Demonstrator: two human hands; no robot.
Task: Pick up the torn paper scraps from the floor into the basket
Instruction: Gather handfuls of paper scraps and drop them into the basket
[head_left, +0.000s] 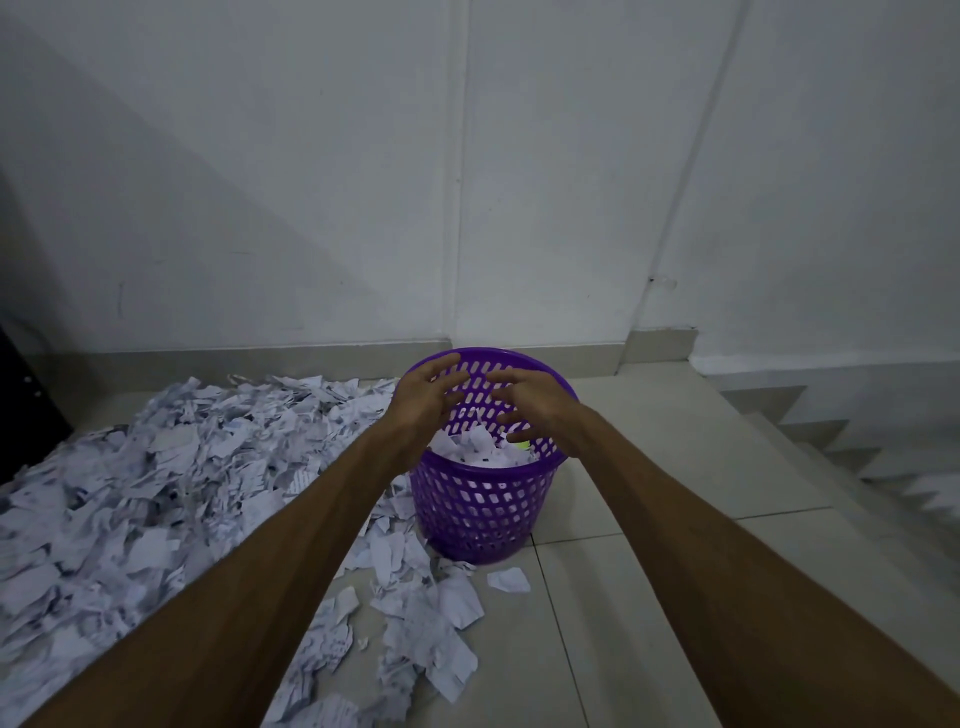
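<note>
A purple plastic lattice basket (485, 506) stands on the tiled floor near the wall, partly filled with white paper scraps (480, 451). Both my hands hover over its mouth with fingers spread and nothing in them: my left hand (428, 397) above the left rim, my right hand (530, 408) above the right side. A big heap of torn paper scraps (156, 493) covers the floor to the left of the basket, and more scraps (421, 623) trail in front of it. A small yellow-green thing shows inside the basket by my right hand.
A white wall rises right behind the basket. Stairs (852, 447) drop away at the right. Bare floor tiles (649, 571) lie to the right of the basket. A dark object (26, 405) stands at the far left edge.
</note>
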